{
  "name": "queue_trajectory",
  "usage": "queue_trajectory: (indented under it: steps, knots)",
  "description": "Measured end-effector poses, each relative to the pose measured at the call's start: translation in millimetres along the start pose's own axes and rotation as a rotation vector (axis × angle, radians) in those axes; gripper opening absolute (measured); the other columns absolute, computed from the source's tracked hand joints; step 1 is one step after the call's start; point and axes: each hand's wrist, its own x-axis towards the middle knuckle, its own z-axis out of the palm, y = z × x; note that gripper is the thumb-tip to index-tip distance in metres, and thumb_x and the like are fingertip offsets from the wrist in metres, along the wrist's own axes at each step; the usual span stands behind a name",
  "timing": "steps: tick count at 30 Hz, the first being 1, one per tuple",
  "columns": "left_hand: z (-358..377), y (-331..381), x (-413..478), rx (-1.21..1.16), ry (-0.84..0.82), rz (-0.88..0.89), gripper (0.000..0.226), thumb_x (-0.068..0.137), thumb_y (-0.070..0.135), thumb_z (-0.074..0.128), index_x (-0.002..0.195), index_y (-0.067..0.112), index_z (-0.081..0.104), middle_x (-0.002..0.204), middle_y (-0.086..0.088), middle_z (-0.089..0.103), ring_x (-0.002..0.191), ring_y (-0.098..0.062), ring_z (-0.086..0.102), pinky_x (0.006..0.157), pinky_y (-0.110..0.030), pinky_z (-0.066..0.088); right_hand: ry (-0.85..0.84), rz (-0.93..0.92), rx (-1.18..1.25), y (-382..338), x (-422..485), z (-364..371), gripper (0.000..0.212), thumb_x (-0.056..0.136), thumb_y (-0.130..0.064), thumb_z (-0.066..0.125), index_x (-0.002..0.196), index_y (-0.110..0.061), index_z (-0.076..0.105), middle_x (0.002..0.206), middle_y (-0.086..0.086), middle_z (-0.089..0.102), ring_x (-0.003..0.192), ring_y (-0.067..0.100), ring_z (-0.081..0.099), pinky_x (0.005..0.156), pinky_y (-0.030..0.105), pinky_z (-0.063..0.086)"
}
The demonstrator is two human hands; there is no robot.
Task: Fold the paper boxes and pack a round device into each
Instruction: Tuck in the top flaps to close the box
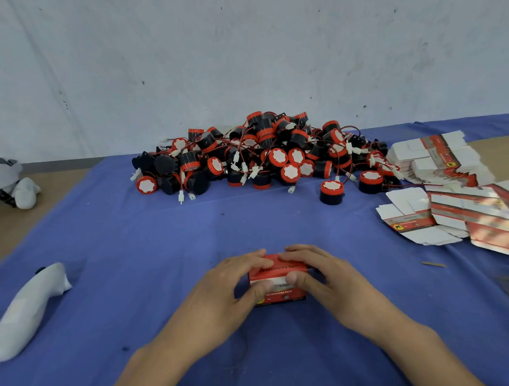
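A blue-covered table [162, 240] stands against a pale wall [241, 47]. Near its front edge, the left hand [222, 293] and right hand [333, 280] each have a curled grip on a folded red box [280, 269]. Squeezing too hard could crush it or pop a flap open.

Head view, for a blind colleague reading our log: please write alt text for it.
A left hand and a right hand grip a small red and white paper box on a blue cloth. Behind it lies a heap of black and red round devices with thin wires; flat unfolded boxes are stacked at the right.
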Motion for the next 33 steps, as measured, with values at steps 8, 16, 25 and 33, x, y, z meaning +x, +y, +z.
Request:
queue_trajectory:
  steps: [8, 16, 25, 33]
  knots:
    - [0, -4, 3, -0.238, -0.024, -0.031, 0.035, 0.088, 0.056, 0.052, 0.122, 0.061, 0.058, 0.136, 0.039, 0.049, 0.131, 0.012, 0.042, 0.102, -0.014, 0.043, 0.024, -0.031, -0.012, 3, 0, 2, 0.040, 0.093, -0.067, 0.044, 0.128, -0.052, 0.057, 0.134, -0.032, 0.052, 0.123, -0.005, 0.054, 0.098, 0.021, 0.049]
    - [1, -7, -10, 0.044, -0.018, 0.094, 0.038, 0.099, 0.056, 0.039, 0.136, 0.058, 0.046, 0.151, 0.036, 0.031, 0.140, 0.009, 0.029, 0.109, -0.014, 0.032, -0.074, -0.077, -0.043, 4, -7, 1, 0.039, 0.098, -0.058, 0.042, 0.136, -0.066, 0.044, 0.155, -0.040, 0.020, 0.144, -0.009, 0.024, 0.112, 0.029, 0.042]
    - [0, -5, -13, 0.299, 0.087, 0.237, 0.044, 0.097, 0.047, 0.045, 0.136, 0.035, 0.059, 0.150, 0.012, 0.046, 0.137, -0.007, 0.044, 0.103, -0.027, 0.047, -0.088, -0.147, -0.418, -5, -10, -3, 0.051, 0.092, -0.061, 0.041, 0.141, -0.065, 0.030, 0.160, -0.036, 0.007, 0.140, -0.001, 0.036, 0.111, 0.024, 0.037]
    - [3, -6, -12, 0.376, 0.138, 0.284, 0.039, 0.098, 0.041, 0.049, 0.132, 0.031, 0.064, 0.146, 0.008, 0.053, 0.139, -0.012, 0.044, 0.103, -0.032, 0.050, -0.057, -0.196, -0.573, -2, -15, -1, 0.050, 0.096, -0.058, 0.032, 0.144, -0.057, 0.022, 0.165, -0.014, 0.010, 0.132, 0.015, 0.050, 0.100, 0.024, 0.040]
